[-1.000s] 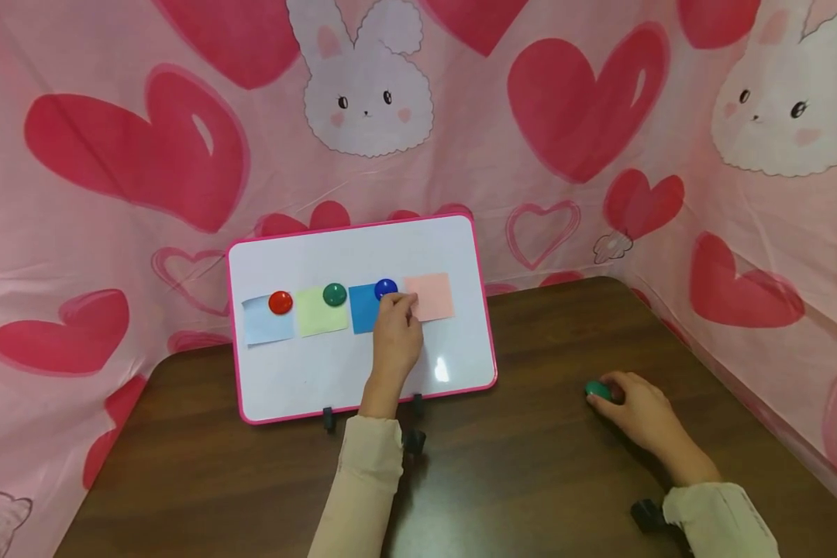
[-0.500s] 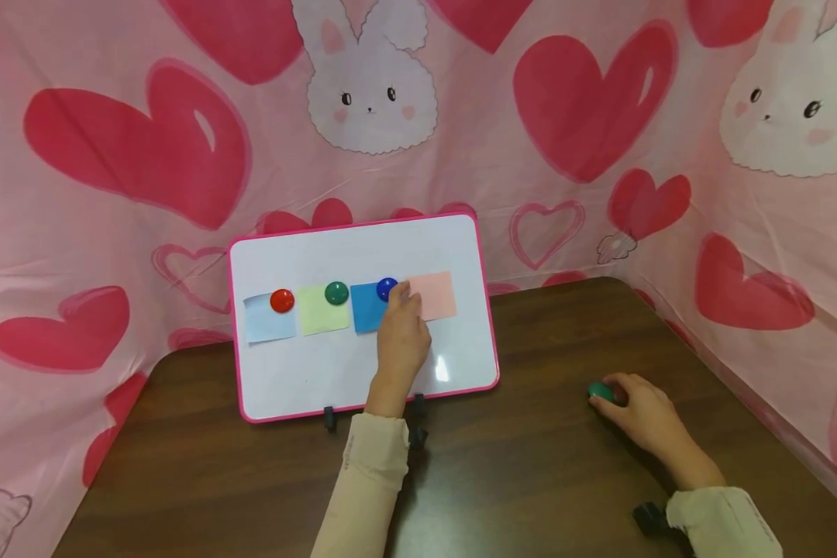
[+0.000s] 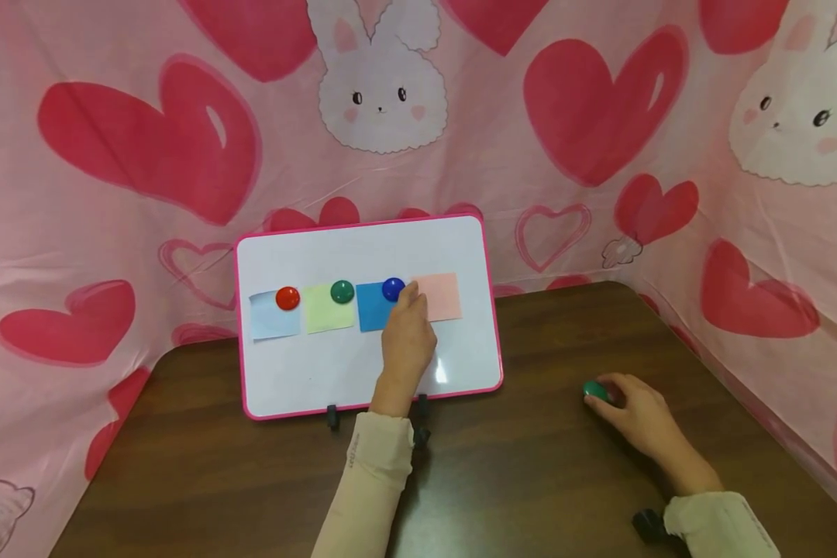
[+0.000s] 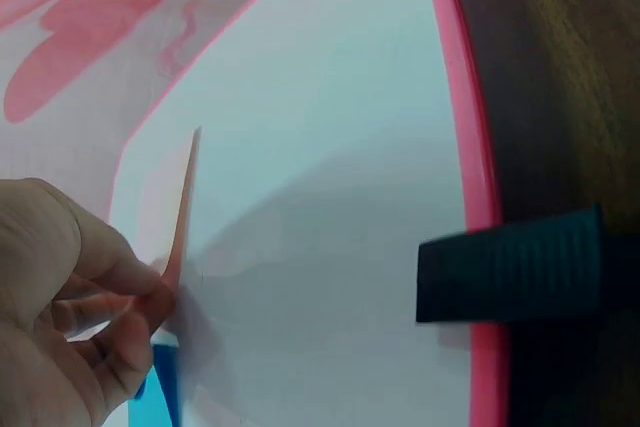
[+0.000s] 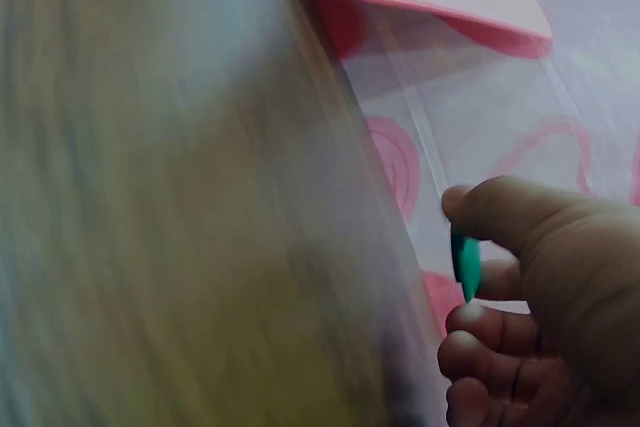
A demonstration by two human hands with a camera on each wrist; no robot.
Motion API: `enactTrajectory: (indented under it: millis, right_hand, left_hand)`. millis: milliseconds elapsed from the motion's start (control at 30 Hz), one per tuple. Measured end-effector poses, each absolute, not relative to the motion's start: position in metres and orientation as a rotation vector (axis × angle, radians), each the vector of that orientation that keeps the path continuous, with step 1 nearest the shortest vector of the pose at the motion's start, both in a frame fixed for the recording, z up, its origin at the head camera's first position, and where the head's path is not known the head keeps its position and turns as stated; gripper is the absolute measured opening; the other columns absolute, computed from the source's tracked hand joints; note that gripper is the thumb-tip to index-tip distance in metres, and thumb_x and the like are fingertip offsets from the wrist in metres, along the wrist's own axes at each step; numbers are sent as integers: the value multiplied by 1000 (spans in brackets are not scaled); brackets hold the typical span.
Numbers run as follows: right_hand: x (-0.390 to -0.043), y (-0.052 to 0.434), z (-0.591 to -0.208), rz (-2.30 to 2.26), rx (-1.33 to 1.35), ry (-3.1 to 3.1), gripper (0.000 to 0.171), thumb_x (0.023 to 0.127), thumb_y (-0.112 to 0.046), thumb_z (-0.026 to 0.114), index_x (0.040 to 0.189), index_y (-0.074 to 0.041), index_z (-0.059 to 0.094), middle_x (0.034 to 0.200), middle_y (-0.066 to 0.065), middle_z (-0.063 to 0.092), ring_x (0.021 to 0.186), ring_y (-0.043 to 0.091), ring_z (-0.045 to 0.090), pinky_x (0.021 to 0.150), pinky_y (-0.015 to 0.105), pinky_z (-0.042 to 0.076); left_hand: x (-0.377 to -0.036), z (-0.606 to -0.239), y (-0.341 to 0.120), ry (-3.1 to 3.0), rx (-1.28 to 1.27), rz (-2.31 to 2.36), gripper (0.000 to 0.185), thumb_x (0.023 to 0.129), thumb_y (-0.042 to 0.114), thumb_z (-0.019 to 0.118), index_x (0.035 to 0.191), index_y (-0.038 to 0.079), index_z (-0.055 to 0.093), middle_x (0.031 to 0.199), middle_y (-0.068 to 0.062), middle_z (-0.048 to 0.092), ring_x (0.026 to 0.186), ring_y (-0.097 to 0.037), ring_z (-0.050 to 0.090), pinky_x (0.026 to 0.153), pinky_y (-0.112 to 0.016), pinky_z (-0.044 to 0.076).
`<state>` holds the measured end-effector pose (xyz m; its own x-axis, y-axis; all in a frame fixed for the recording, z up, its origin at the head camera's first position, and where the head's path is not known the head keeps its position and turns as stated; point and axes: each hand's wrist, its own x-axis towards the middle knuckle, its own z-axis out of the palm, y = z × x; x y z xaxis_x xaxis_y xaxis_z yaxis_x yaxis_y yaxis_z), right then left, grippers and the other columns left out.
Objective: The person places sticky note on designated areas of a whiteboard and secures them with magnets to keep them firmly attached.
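A pink paper note (image 3: 442, 297) lies against the whiteboard (image 3: 363, 372), right of the other notes. My left hand (image 3: 408, 338) pinches its left edge; in the left wrist view, the note (image 4: 184, 202) tilts out from the board between thumb and fingers. Just left of those fingertips, a round blue magnet (image 3: 394, 289) sits on a blue note (image 3: 373, 308), which the hand partly covers. Off to the right, my right hand (image 3: 640, 415) holds a round green magnet (image 3: 595, 391) over the table. The right wrist view has this magnet (image 5: 466, 265) on edge between thumb and fingers.
A red magnet (image 3: 287, 298) sits on a light blue note (image 3: 275, 322), and another green magnet (image 3: 342, 291) on a yellow-green note (image 3: 329, 316). Black clips (image 3: 332, 417) support the board's lower edge on the brown table (image 3: 516, 465). A pink heart-print cloth (image 3: 488, 147) hangs behind.
My left hand's fingers have shifted slightly right, away from the blue magnet, along the pink note's left edge. My right hand keeps hold of the green magnet in nearly the same spot.
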<state>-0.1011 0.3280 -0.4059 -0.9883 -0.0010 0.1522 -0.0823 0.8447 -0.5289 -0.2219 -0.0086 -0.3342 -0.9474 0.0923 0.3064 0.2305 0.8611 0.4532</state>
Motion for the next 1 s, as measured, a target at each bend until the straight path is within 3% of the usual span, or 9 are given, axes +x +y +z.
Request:
enactTrajectory:
  millis: [533, 1000]
  right_hand:
    - [-125, 288, -394, 913, 221, -2814, 38, 91, -31, 78, 116, -5, 67, 98, 5, 64, 87, 22, 58, 77, 43, 50]
    - [-171, 240, -359, 1064, 332, -2683, 40, 93, -29, 75, 123, -6, 63, 100, 7, 61, 88, 23, 56, 77, 41, 52]
  left_hand:
    - [-224, -339, -7, -2734, -269, -720, 41, 97, 4, 64, 137, -2, 59, 153, -13, 45, 132, -33, 51, 104, -43, 45]
    - [-221, -339, -9, -2722, -290, -715, 40, 98, 4, 62, 138, -2, 59, 153, -12, 45, 133, -32, 51, 103, -42, 46]
